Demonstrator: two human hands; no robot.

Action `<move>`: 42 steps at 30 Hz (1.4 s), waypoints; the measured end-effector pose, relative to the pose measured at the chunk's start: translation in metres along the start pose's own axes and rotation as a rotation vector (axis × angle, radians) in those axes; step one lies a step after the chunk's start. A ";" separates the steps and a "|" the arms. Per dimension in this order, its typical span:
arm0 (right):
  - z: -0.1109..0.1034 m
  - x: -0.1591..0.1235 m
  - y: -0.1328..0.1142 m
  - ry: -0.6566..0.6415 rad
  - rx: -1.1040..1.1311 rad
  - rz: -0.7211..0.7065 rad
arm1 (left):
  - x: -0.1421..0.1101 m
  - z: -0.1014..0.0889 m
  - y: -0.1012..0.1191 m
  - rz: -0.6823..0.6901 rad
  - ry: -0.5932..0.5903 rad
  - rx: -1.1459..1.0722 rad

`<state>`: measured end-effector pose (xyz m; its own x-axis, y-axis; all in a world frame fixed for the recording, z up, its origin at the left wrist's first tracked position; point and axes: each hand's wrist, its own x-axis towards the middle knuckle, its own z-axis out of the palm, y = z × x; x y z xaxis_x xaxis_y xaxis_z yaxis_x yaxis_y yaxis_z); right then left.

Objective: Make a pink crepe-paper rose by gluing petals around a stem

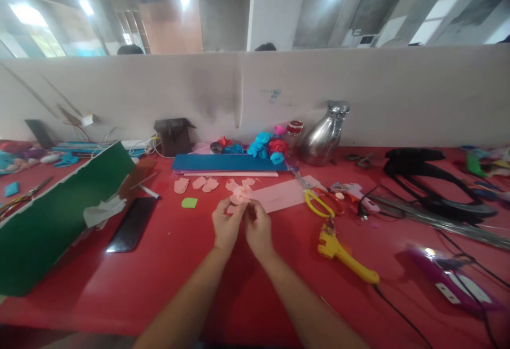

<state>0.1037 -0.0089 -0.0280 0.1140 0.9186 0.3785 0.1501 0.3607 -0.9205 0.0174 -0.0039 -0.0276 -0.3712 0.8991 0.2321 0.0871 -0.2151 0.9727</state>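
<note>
A pale pink paper flower (241, 194) is held up between my two hands over the red table. My left hand (226, 224) pinches it from the left, thumb and fingers closed. From the right my right hand (258, 228) grips it in the same way, the fingertips of both hands almost meeting. Loose pink petals (205, 184) lie just beyond and to the left, with a small green paper piece (189, 202) near them. Behind my right hand is a flat pink paper sheet (285, 194). The flower's underside is hidden by my fingers.
Right of my hands lie scissors with yellow and red handles (319, 204), a yellow glue gun (346, 258) and a purple device (452, 280) with cords. A phone (133, 224) and green board (59, 221) are left. A steel jug (324, 134) and blue flowers (261, 146) stand behind.
</note>
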 end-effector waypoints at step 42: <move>-0.001 0.003 -0.001 -0.021 -0.013 0.037 | 0.014 -0.023 0.027 0.611 0.141 0.606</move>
<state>0.1053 -0.0063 -0.0261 0.0986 0.9344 0.3422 0.1594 0.3246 -0.9323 -0.0069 -0.0063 0.0015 -0.2063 0.6283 0.7501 0.7703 -0.3684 0.5204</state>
